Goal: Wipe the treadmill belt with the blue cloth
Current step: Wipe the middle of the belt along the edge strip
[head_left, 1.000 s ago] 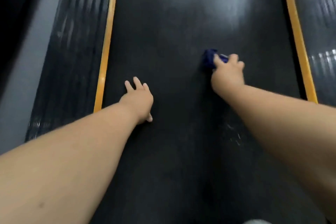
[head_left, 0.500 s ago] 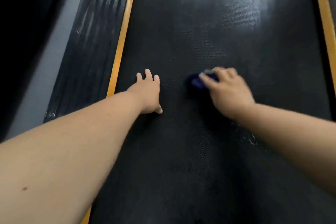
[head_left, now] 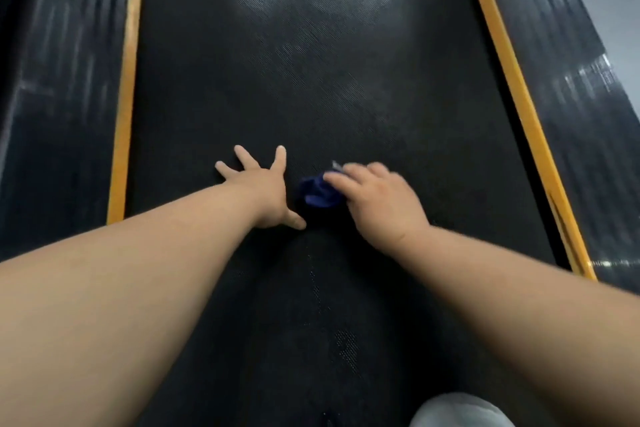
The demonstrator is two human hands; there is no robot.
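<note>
Lengthwise, the treadmill belt [head_left: 311,80] ran straight away from the camera, its long axis going from the bottom edge of the view to the top. The blue cloth [head_left: 317,192] lay on it near the middle of its width. The cloth was crumpled into a wad, so it had no clear long axis. Its free bulk poked out leftward from under the right hand [head_left: 377,204], and a small pale tip showed just past the fingertips.

The right hand came in from the lower right, palm down. Its fingers [head_left: 349,177] were curled over the top of the cloth, gripping it against the belt, though motion blur softened their outline. The left hand [head_left: 261,196] lay flat on the belt just beside the cloth. Its fingers were spread and straight, pointing up the belt, and its thumb reached toward the wad. Whether thumb and cloth touched could not be told. Both forearms were bare and stretched forward.

The cloth looked deep blue with darker folds. The belt was black with a fine woven texture, and a pale sheen lay across its far end.

A yellow strip [head_left: 123,149] edged the belt on the left and another yellow strip [head_left: 519,107] on the right, with dark ribbed side rails [head_left: 59,80] beyond them. A pale rounded shape [head_left: 460,411] sat at the bottom edge, too cropped to identify.
</note>
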